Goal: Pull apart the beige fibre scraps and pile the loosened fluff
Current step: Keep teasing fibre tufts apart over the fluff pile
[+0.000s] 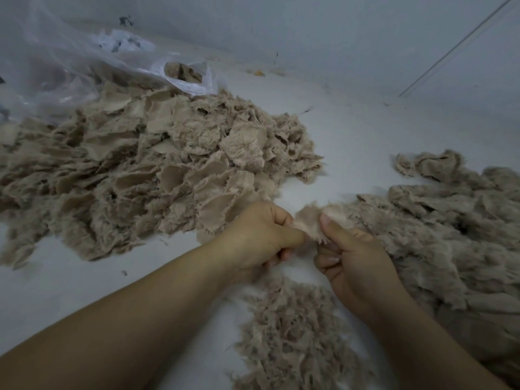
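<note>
Both hands meet at centre, left hand [260,235] and right hand [357,263] each pinching one scrap [311,220]. Scrap heap [146,164] at 10 o'clock, fluff [292,333] at 6, bag [56,66] at 11.

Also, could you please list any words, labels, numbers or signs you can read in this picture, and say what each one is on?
None: no readable text shows anywhere.
The clear plastic bag carries no print that I can make out.
The beige scraps, the white surface and the wall are unmarked.
</note>
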